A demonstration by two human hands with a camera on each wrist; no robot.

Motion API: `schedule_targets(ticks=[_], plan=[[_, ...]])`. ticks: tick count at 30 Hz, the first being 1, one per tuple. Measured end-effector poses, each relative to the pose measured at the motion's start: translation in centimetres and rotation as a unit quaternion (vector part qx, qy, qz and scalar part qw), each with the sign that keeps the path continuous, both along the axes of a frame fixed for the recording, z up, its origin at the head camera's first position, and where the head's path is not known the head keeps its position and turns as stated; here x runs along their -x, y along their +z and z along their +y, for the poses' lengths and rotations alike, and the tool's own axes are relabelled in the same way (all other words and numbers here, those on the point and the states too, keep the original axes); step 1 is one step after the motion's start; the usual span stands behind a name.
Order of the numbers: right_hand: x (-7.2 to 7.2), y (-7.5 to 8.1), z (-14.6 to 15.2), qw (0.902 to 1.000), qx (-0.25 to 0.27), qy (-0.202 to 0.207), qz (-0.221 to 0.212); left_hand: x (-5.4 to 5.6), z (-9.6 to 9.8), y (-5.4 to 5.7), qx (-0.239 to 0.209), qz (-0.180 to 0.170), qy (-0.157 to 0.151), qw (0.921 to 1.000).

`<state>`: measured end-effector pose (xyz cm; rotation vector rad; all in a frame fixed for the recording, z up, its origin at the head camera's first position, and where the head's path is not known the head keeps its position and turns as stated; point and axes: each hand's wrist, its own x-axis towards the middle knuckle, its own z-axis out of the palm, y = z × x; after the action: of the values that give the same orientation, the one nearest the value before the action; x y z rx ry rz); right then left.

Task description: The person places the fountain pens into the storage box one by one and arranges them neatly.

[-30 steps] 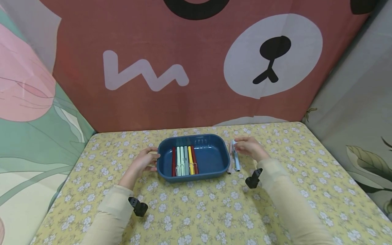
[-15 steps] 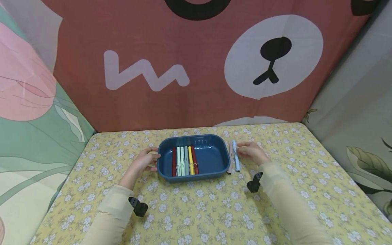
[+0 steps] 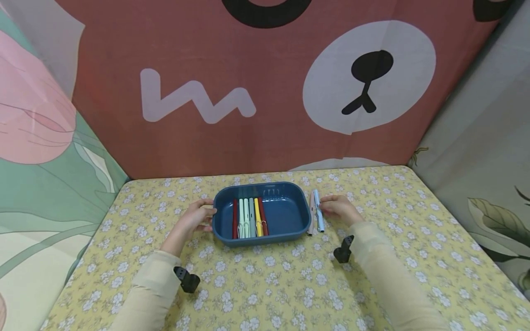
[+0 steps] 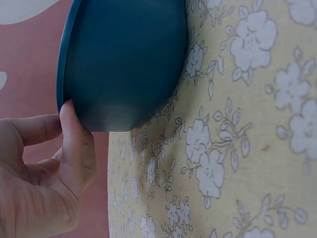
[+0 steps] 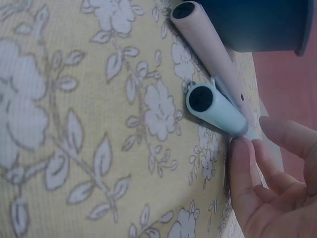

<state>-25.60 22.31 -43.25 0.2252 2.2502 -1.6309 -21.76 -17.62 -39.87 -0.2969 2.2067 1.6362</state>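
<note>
A blue tray (image 3: 285, 214) lies on the table, with several pens (image 3: 251, 218) side by side in its left half: dark red, pale green, grey-green and yellow. My left hand (image 3: 192, 218) pinches its left rim; in the left wrist view the thumb and a finger meet at the rim of the tray (image 4: 119, 54). Right of the tray lie a pinkish pen (image 3: 312, 218), close to the wall, and a light blue pen (image 3: 320, 222). Beside the blue one is my right hand (image 3: 340, 209), fingers loosely bent. In the right wrist view its fingertips are right at the blue pen (image 5: 218, 110).
A yellow flowered cloth (image 3: 269, 285) covers the table. Behind the table's back edge hangs a red-brown fabric backdrop (image 3: 198, 147) with a bear print. Patterned fabric walls (image 3: 476, 151) stand at both sides. Each wrist carries a small black camera (image 3: 187, 279).
My right hand has come off the top end of the light blue pen, moved slightly right and down, then back against its side. Left hand and tray stay put.
</note>
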Motion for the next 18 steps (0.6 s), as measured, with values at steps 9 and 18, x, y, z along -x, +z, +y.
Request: schedule_targets(ticks=[9, 18], plan=[[-0.1, -0.1, -0.6, 0.9995, -0.027, -0.001, 0.013, 0.0, 0.0, 0.0, 0.001, 0.002, -0.003, 1.0000], [-0.3, 0.2, -1.6, 0.9988, -0.040, -0.027, 0.007, 0.0, 0.0, 0.1, 0.000, 0.005, -0.005, 1.0000]])
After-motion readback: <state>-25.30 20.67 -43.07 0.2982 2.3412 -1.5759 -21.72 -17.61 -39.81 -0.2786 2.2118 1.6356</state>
